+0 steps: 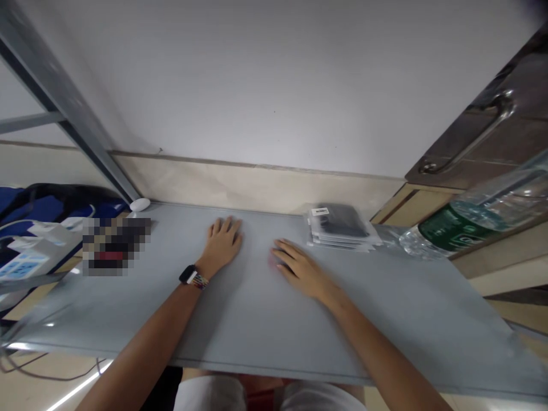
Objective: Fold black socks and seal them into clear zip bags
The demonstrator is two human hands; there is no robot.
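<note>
My left hand (224,241) lies flat on the grey tabletop (252,325), fingers spread, with nothing in it. A dark smartwatch (187,274) and a patterned bracelet (200,281) are on that wrist. Across from it, my right hand (299,267) rests palm down with its fingers apart, slightly blurred at the tips. The nearest thing to my right hand is a stack of clear plastic packets (342,225) with dark contents and a white label, set against the wall and apart from the fingers.
A large water bottle (462,231) with a green label stands at the right end, beside a metal panel with a handle (471,137). On the left are a small white round object (140,204), a pixelated dark item (115,245), white packages (29,257) and a metal frame post (81,120).
</note>
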